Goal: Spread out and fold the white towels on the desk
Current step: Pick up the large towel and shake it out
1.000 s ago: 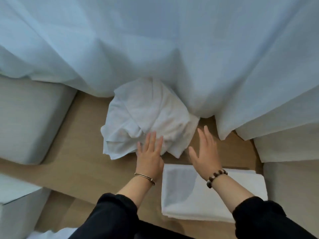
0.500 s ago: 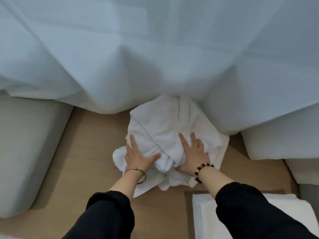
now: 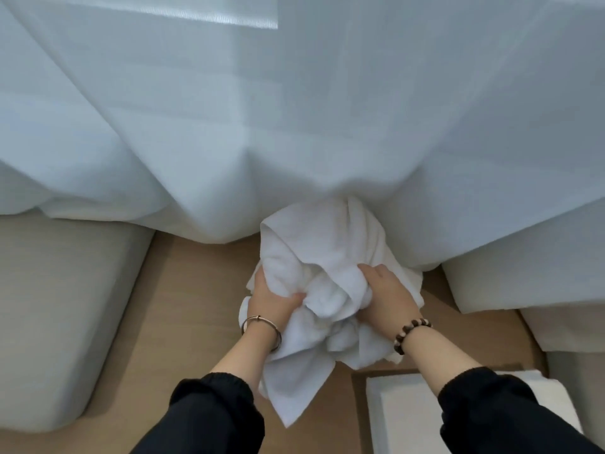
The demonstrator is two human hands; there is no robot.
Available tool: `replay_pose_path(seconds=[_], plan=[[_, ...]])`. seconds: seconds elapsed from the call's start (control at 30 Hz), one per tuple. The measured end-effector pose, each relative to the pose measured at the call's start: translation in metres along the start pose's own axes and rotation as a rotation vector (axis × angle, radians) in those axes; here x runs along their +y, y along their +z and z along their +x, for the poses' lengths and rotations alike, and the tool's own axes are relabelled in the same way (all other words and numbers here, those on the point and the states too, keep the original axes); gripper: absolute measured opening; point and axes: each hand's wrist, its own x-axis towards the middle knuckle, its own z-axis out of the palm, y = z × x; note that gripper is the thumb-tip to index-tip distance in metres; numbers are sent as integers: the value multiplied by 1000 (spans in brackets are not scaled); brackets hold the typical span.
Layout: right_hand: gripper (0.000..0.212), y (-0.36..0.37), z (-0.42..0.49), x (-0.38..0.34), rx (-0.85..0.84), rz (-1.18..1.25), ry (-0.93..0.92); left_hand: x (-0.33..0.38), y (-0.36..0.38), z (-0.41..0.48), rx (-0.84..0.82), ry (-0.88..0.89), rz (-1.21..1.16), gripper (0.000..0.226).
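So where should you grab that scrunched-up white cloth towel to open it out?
Probably the loose pointed corner at the near end of the scrunched-up white cloth towel, pinched from the person's own side. It sticks out free of the bunch, while the left hand and right hand grip only the wadded middle, where the folds are tangled.

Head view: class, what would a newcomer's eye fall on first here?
First, the crumpled towel at centre, bunched between the left hand and right hand, both gripping it over the desk. Behind it a pale curtain fills the upper frame. A folded towel lies at lower right.
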Motion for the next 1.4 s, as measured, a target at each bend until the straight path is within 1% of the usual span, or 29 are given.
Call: replay_pose_path(seconds=[0.07,0.1,0.17,0.23,0.3,0.43,0.5,0.57,0.6,0.67,0.7,0.73,0.8,0.83,0.87,0.93,0.97,1.0,1.07,1.13,1.27,1.33,1.4], plan=[[52,-35,-17,-12,44,53,6,25,-7,-21,-40,-2,-39,34],[52,-52,-27,-18,69,76,5,40,-9,-34,-51,-23,-56,36],[51,-88,-45,-31,112,121,-1,70,-11,-61,-57,-69,-124,46],[55,-122,-62,-43,133,135,25,100,-13,-88,-58,-73,-216,51],[56,-154,-81,-51,149,132,49,128,-16,-114,-87,-52,-239,53],[56,-212,-127,-49,158,161,49,177,-19,-171,-180,45,-251,42],[60,-239,-155,-44,154,157,54,197,-17,-203,-189,67,-253,36],[62,-264,-182,-38,185,164,62,218,-12,-231,-193,92,-172,35],[60,-276,-195,-34,213,169,63,228,-7,-243,-190,103,-135,39],[52,-299,-222,-24,271,186,62,249,6,-268,-214,90,-125,60],[49,-312,-235,-18,294,192,65,259,15,-279,-227,76,-114,65],[48,-324,-248,-12,309,197,76,268,24,-290,-240,74,-81,62],[48,-346,-275,2,337,184,99,286,44,-309,-272,91,6,42],[48,-356,-288,9,357,167,106,295,54,-321,-290,110,53,38],[47,-365,-301,17,379,151,115,304,64,-331,-325,129,110,41],[48,-383,-328,34,403,139,146,319,86,-354,-386,180,225,57],[50,-392,-342,44,405,135,165,327,98,-365,-387,180,244,60],[52,-400,-355,55,402,129,184,334,111,-375,-385,159,259,55],[53,-417,-383,79,394,113,219,344,139,-393,-380,178,318,46],[52,-430,-413,103,391,105,257,354,170,-415,-421,229,374,45],[49,-448,-478,154,426,112,358,368,229,-473,-592,371,479,38],[56,-456,-510,179,460,150,422,376,260,-499,-661,432,548,38],[61,-465,-541,202,490,172,515,388,285,-535,-721,445,514,39]])
